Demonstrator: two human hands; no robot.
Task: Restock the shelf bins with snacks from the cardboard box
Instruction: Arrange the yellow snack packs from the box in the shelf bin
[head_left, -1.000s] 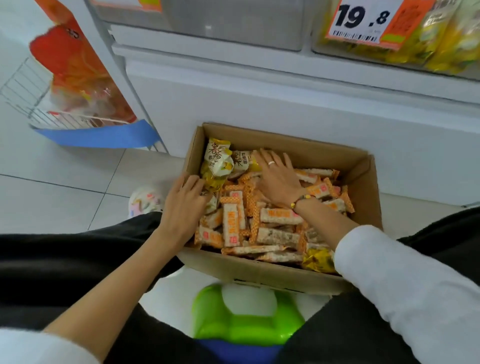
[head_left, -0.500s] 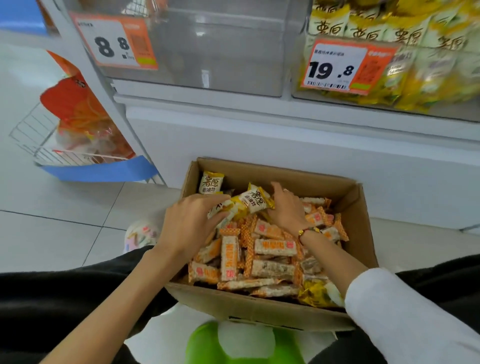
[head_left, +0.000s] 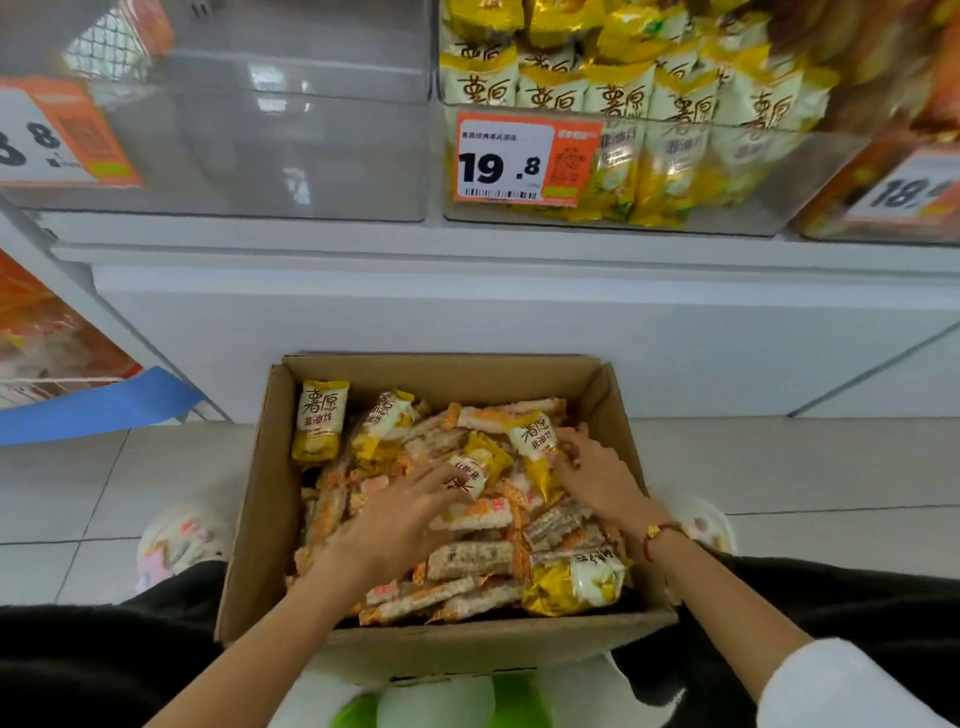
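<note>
Nearest the camera lie a green stool (head_left: 441, 709) and dark trousers (head_left: 93, 660), with a patterned shoe (head_left: 176, 540) on the tiled floor (head_left: 78, 483) at either side of an open cardboard box (head_left: 260, 519). The box stands on the floor against the white base of the shelf (head_left: 519, 312) and is filled with a loose heap of orange-and-white snack bars (head_left: 470, 558) mixed with yellow snack packets. The left hand (head_left: 395, 525) reaches into the middle of the heap, fingers spread and slightly bent over the bars, their tips touching a small yellow packet (head_left: 475, 470) — whether it actually grips that packet cannot be told. The right hand (head_left: 597, 478), with a red cord bracelet (head_left: 657, 535) at the wrist, lies further back and to the right; its fingers curl round the lower end of another yellow packet (head_left: 537, 447), which stands tilted above the bars. A third packet (head_left: 319, 421) leans upright in the far left corner of the box, and one more (head_left: 576, 579) lies flat near the front right corner. Above the shelf base sit clear plastic bins: the left bin (head_left: 260, 130) shows no packets through its front wall, while the middle bin (head_left: 727, 171) is packed with yellow packets of the same kind and carries a price tag (head_left: 524, 158) reading 19.8. At the far right, an orange-stocked bin (head_left: 883, 171) is partly in view, blurred.
</note>
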